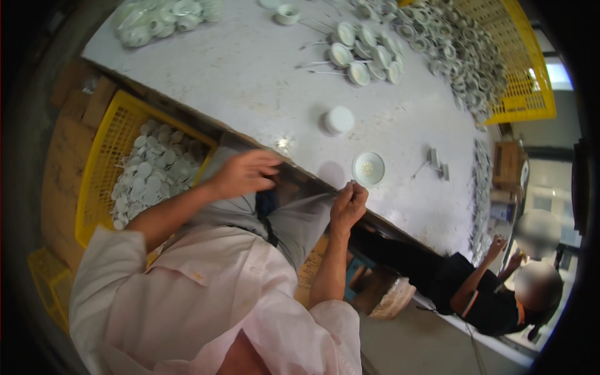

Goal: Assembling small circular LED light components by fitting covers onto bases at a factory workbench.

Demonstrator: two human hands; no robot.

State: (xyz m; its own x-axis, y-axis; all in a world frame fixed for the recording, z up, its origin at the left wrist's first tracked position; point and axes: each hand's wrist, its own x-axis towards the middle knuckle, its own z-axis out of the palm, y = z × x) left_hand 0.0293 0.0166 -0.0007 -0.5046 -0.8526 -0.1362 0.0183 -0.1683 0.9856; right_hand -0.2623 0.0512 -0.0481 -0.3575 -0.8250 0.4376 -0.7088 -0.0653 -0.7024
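A round white LED downlight housing (369, 169) lies face up near the table's front edge, yellowish LEDs showing in its middle. My right hand (349, 205) is closed in a pinch right at its lower rim; what sits between the fingertips is too small to make out. Over my lap, short of the table edge, my left hand (247, 172) is open and holds nothing I can see, its fingers loosely stretched and slightly blurred. A short stack of white round discs or covers (339, 119) stands on the table beyond the housing.
Left of me, a yellow basket (94, 169) holds many white discs (150, 165). Wired downlights (369, 53) lie in a cluster farther back. Ring-shaped parts (456, 50) spill from another yellow basket (522, 87). Small white boxes with wires (434, 164) lie right. A person (481, 290) works nearby.
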